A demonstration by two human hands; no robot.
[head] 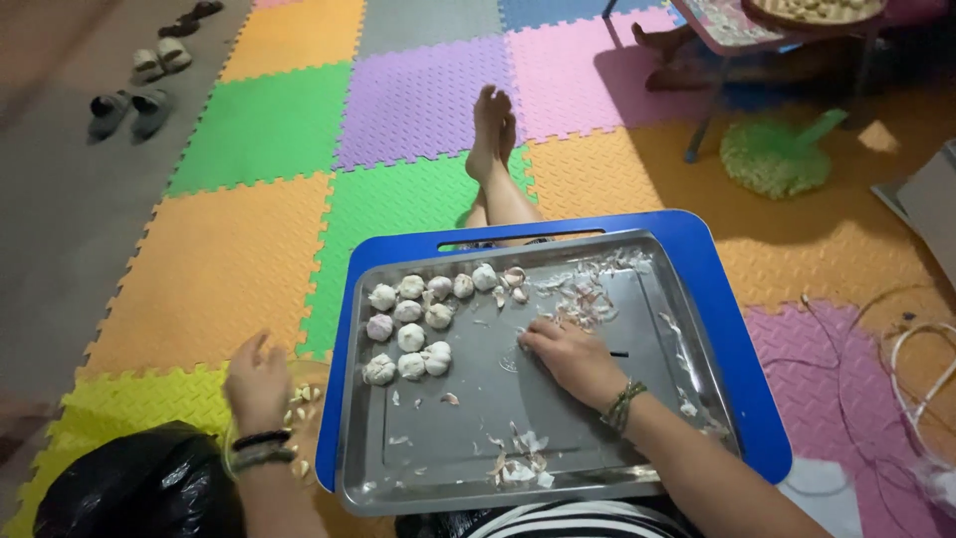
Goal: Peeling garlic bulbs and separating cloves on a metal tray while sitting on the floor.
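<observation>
Garlic bulbs (410, 337) lie in a group on the left half of the metal tray (657, 329); I count about twelve whole bulbs, from around 9 o'clock up to 12 o'clock of the tray. Dry garlic skins (583, 299) are spread near 1 o'clock and more skins (518, 468) near 6 o'clock. One blue lap table (732, 329) carries the tray. The right hand (570, 357) rests palm down at the tray centre, fingers bent on the metal; if it holds something under the fingers, I cannot tell. The left hand (257, 379) is outside the tray at 9 o'clock, fingers loosely open over one bowl (304, 403) with peeled cloves, holding nothing that I can see. One black plastic bag (139, 493) lies at 7 o'clock. Two crossed feet (493, 130) rest at 12 o'clock on the coloured foam mats (259, 130)
</observation>
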